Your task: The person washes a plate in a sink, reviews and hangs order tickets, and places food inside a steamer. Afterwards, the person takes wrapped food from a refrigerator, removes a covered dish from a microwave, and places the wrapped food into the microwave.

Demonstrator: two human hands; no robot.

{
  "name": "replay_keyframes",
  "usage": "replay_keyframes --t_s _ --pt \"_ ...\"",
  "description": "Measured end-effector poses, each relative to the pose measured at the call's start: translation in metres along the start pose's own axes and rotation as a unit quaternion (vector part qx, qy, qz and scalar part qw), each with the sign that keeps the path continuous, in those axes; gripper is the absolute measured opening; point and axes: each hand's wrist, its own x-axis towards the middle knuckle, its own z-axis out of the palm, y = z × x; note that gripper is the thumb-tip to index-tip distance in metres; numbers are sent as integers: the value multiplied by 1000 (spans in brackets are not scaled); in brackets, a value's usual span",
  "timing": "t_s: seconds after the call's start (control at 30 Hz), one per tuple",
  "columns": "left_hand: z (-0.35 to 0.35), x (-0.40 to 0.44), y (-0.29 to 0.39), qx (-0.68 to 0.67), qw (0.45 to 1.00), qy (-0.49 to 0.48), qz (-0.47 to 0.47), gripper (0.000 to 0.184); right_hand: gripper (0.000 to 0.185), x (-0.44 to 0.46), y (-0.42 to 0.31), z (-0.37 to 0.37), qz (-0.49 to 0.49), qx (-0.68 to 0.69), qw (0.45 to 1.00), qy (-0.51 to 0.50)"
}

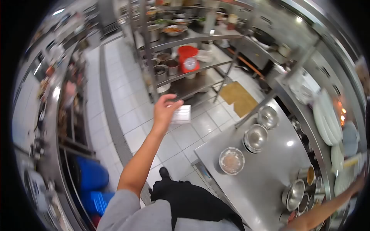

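My left hand (166, 109) is stretched out over the tiled floor, its thumb and fingers closed on the edge of a small, pale, rectangular object (181, 114). Far to the right, my right hand (359, 182) reaches to the shelf side beside stacked white plates (342, 181); its fingers are blurred at the dark image edge. Between my arms, a metal bowl with whitish powder (231, 161) sits on the steel table (266, 169), near stacked metal bowls (256, 138).
A steel rack (192, 37) ahead holds pots and a red scale (189, 58). Brown cardboard (238, 98) lies on the floor. Blue bins (91, 175) stand under the left counter. More metal bowls (293, 195) are at the table's right front.
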Motion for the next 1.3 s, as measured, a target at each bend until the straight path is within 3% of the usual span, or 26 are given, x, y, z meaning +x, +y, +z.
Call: replay_keyframes --t_s 0.03,0.07,0.1,0.2,0.23,0.3,0.37,0.43,0.47,0.5,0.53,0.57,0.6,0.63,0.73,0.77,0.83,0.9,0.97,1.23,1.3 --pt "0 -2 8 -34 999 -19 -37 42 38 17 -21 -54 148 344 916 -143" --pt "-2 -3 12 -30 999 -8 -36 42 33 38 -46 -115 364 580 709 -172" --pt "0 -2 16 -43 997 -13 -70 42 31 45 -61 -138 390 415 810 -141" --pt "-1 4 16 -65 991 -22 -118 44 31 29 -66 -145 345 528 773 -72" --pt "-2 5 13 -77 988 -24 -132 45 29 22 -64 -144 280 392 876 -18" --pt "-6 5 8 -91 985 -18 -146 43 27 15 -81 -162 204 245 947 40" --pt "-11 8 4 -107 982 -12 -156 42 30 -5 -127 -245 408 380 830 -11" --pt "-19 11 -1 -134 975 -8 -174 40 36 -18 -186 -337 400 505 762 -68" --pt "-23 14 -1 -139 973 -3 -184 38 34 -33 -222 -381 339 611 711 -77" --pt "-28 17 -2 -140 973 0 -182 38 31 -65 -262 -397 289 732 604 -124" --pt "-34 21 -4 -150 972 -3 -179 36 25 -66 -294 -452 45 793 586 -163" --pt "-41 26 -6 -159 971 -6 -178 35 18 -76 -338 -514 92 874 358 -316" --pt "-48 31 -8 -167 970 -8 -179 34 16 -65 -368 -569 -51 913 215 -342" --pt "-57 38 -11 -171 969 -5 -176 34 21 -69 -404 -605 -170 914 216 -297" --pt "-92 57 -19 -191 966 -12 -172 33 28 -80 -477 -732 -74 893 27 -443" --pt "-107 63 -20 -193 966 -3 -170 33 28 -83 -500 -762 -81 893 22 -442" --pt "-144 82 -20 -237 954 13 -181 34 28 -84 -543 -821 -61 839 -71 -535" --pt "-196 103 -17 -228 958 16 -175 33 24 -76 -572 -875 -72 837 -54 -540" --pt "-251 123 1 -131 972 26 -191 33 22 -73 -608 -923 -104 868 15 -485" --pt "-444 197 25 -24 981 109 -156 31 22 -30 -704 -1080 -135 861 -50 -487" --pt "-487 216 9 4 974 176 -142 31 22 -21 -733 -1111 -144 854 -71 -495"
